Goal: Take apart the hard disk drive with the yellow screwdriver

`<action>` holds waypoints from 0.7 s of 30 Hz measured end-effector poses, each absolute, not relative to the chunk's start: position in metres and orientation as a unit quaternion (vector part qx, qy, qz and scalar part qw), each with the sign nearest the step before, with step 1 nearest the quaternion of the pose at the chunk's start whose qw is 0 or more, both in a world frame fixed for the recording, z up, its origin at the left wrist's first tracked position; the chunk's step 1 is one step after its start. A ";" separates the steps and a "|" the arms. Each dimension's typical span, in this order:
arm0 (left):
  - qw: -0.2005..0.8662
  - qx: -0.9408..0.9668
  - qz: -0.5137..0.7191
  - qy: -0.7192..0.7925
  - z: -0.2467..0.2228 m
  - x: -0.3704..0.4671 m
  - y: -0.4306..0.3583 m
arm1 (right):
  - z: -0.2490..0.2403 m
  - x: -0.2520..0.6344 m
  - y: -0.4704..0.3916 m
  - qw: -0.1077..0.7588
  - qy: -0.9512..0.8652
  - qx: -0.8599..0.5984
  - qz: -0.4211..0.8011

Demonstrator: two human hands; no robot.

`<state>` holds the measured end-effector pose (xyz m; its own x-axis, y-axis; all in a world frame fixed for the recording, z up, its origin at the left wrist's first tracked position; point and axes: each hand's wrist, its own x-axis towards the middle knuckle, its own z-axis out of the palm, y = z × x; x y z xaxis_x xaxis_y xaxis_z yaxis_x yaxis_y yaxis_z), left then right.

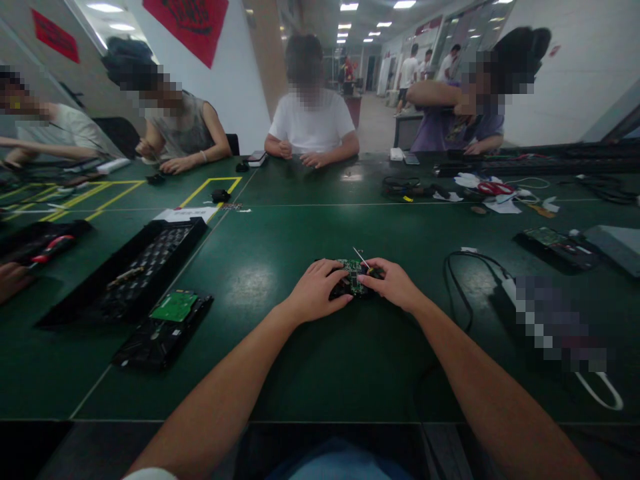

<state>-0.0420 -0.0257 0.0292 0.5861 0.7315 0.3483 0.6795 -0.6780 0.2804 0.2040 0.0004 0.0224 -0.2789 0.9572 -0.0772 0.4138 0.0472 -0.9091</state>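
Observation:
A small black device with a green circuit board (356, 285) lies on the dark green table in front of me. My left hand (319, 289) grips its left side, fingers along the far edge and thumb at the near edge. At its right side is my right hand (393, 283), closed on a screwdriver, with the thumb reaching onto the board. The screwdriver's thin metal shaft (361, 257) points up and to the left, away from the board. Its handle is mostly hidden in my fingers.
On the left lie a long black tray (83, 303) and a black unit with a green board (173, 307). To the right are a black cable (447, 267), a blurred-out object (555, 320) and another opened device (560, 247). Several people sit across the table (280, 227).

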 end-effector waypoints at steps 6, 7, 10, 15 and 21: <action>0.057 0.890 0.219 0.396 0.029 -0.042 -0.026 | 0.022 0.204 0.000 0.308 -0.651 -0.526 0.453; 0.057 0.890 0.217 0.397 0.029 -0.042 -0.027 | 0.021 0.204 0.000 0.310 -0.648 -0.527 0.454; 0.060 0.891 0.213 0.397 0.029 -0.042 -0.027 | 0.019 0.203 0.002 0.317 -0.638 -0.529 0.460; 0.061 0.893 0.213 0.391 0.030 -0.041 -0.027 | 0.012 0.201 0.004 0.337 -0.614 -0.520 0.489; 0.065 0.892 0.222 0.389 0.027 -0.042 -0.026 | 0.007 0.199 0.008 0.380 -0.551 -0.512 0.538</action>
<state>-0.0420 -0.0258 0.0269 0.5984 0.7232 0.3449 0.6655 -0.6884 0.2887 0.1993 0.0078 0.0069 -0.1867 0.9735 -0.1320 0.1556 -0.1033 -0.9824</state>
